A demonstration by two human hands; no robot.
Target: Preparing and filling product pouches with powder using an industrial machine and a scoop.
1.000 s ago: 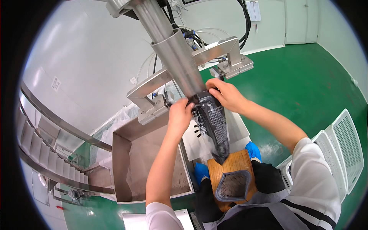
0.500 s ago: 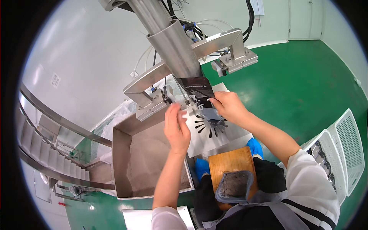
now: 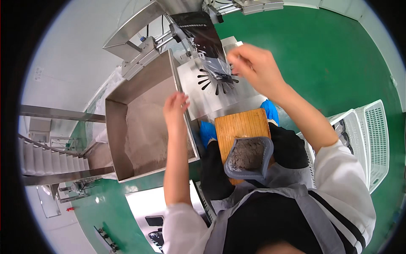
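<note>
A black pouch (image 3: pixel 201 40) with a clear lower part hangs at the filling machine's metal spout (image 3: pixel 179 5), with clamps on both sides of its top. Its bottom is just above a slotted steel plate (image 3: pixel 224 99). Just right of the pouch is my right hand (image 3: pixel 258 70), loosely curled and slightly blurred, with nothing visible in it. My left hand (image 3: pixel 174 111) is over the near right edge of a steel bin (image 3: pixel 184 84) of grey-brown powder, fingers loosely bent and holding nothing. A grey scoop (image 3: pixel 268 158) of powder stands on a wooden stool (image 3: pixel 241 125) between my legs.
White plastic baskets (image 3: pixel 376 139) stand at the right, with dark packages inside. A white-topped surface (image 3: pixel 146 207) with a dark phone-like object is at lower left. A curved metal rail (image 3: pixel 63 113) and a stepped white conveyor (image 3: pixel 46 161) lie at far left.
The view has shifted, so most things sit higher and further left. My right hand has let go of the pouch, and the clamps have closed in on it. My left hand has drawn back from it.
</note>
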